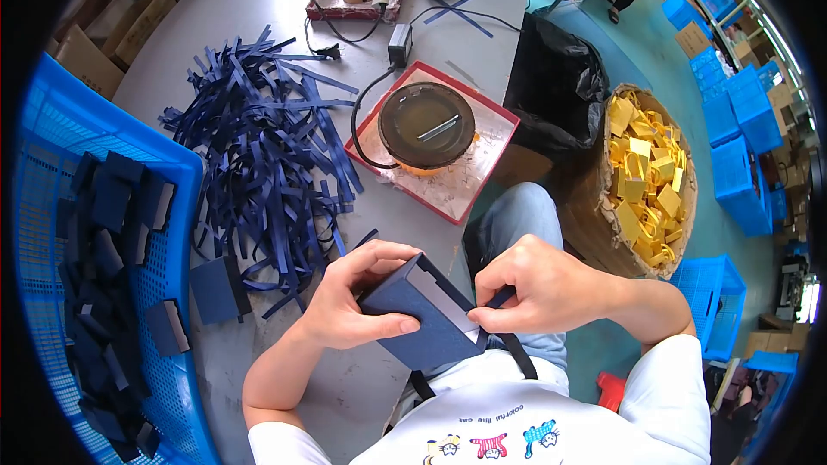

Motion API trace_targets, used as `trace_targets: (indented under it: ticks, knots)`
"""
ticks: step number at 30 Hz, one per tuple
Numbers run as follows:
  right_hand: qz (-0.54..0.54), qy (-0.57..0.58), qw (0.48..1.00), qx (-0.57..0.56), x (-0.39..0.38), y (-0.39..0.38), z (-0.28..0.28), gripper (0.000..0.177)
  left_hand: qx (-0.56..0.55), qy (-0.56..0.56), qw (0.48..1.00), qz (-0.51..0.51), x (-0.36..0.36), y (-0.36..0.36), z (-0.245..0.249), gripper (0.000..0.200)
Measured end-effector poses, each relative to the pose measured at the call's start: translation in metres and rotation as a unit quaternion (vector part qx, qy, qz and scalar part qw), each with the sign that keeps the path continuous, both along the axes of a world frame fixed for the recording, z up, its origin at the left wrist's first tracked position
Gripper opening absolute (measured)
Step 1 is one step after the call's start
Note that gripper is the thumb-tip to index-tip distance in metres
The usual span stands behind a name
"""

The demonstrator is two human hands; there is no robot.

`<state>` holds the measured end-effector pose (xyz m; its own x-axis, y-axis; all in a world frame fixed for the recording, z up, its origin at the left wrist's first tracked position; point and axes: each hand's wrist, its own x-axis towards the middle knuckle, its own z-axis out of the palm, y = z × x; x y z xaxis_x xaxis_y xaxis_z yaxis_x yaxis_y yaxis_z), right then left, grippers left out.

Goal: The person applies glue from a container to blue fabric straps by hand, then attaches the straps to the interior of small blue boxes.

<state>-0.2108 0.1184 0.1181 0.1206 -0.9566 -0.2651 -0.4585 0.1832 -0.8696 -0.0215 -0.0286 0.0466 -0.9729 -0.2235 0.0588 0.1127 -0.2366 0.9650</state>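
Table [258, 9]; crate [60, 112]: navy boxes [112, 207]; left hand [353, 297]: box [426, 319]; right hand [538, 284]: ribbon [501, 297].

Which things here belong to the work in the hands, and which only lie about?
In the work:
left hand holding the navy box
right hand pinching the dark ribbon strip at the box's edge
probably the ribbon pile and the boxes in the blue crate

Lying about, untouched:
round pot on the red tray
cardboard drum of yellow pieces
black bag

Lidded pot [426, 123], blue crate [60, 112], yellow scraps [648, 182]
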Motion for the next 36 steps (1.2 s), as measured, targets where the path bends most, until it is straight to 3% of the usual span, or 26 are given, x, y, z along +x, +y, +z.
trace_targets:
  ticks: [8,10,12,13,15,17,18,21,23,25,30,33,36]
  knots:
    - [-0.020,0.109,0.991,-0.073,0.001,0.001,-0.012,0.018,-0.035,-0.003,0.999,0.014,0.000,0.001,-0.005,0.061]
    - [-0.006,0.144,0.990,-0.002,-0.003,-0.002,-0.012,0.017,-0.032,-0.020,0.999,0.013,-0.002,0.000,-0.008,0.060]
    - [-0.008,0.085,0.981,-0.175,-0.020,0.001,-0.019,0.021,0.022,-0.022,0.999,0.011,-0.002,-0.001,-0.010,0.058]
    - [-0.069,-0.012,0.978,-0.196,-0.028,0.006,-0.019,0.025,0.000,-0.011,1.000,0.015,-0.003,-0.002,-0.008,0.057]
    - [-0.298,-0.177,0.917,-0.197,-0.037,0.029,-0.029,0.022,-0.002,-0.015,0.999,0.036,-0.005,-0.001,-0.010,0.057]
    - [-0.400,-0.223,0.875,-0.158,-0.037,0.047,-0.041,0.027,-0.009,-0.031,0.998,0.053,-0.007,-0.001,-0.014,0.056]
    - [-0.395,-0.249,0.871,-0.153,-0.028,0.050,-0.049,0.026,-0.008,-0.031,0.998,0.052,-0.008,-0.001,-0.017,0.056]
    - [-0.366,-0.284,0.886,0.010,0.009,0.049,-0.066,0.022,-0.014,-0.031,0.997,0.072,-0.010,0.002,-0.022,0.055]
    - [-0.373,-0.390,0.836,0.097,0.019,0.040,-0.081,0.026,-0.012,-0.045,0.997,0.064,-0.011,0.005,-0.024,0.055]
    - [-0.410,-0.484,0.771,0.053,0.021,0.028,-0.078,0.024,-0.011,-0.054,0.997,0.055,-0.013,0.008,-0.027,0.056]
    - [-0.482,-0.421,0.762,-0.098,-0.019,0.025,-0.069,0.020,0.031,-0.077,0.994,0.071,-0.016,0.010,-0.039,0.056]
    - [-0.550,-0.351,0.737,-0.175,-0.047,0.026,-0.059,0.027,0.040,-0.091,0.992,0.072,-0.017,0.011,-0.043,0.054]
    - [-0.547,-0.342,0.732,-0.219,-0.059,0.023,-0.052,0.025,0.049,-0.102,0.991,0.071,-0.019,0.010,-0.050,0.053]
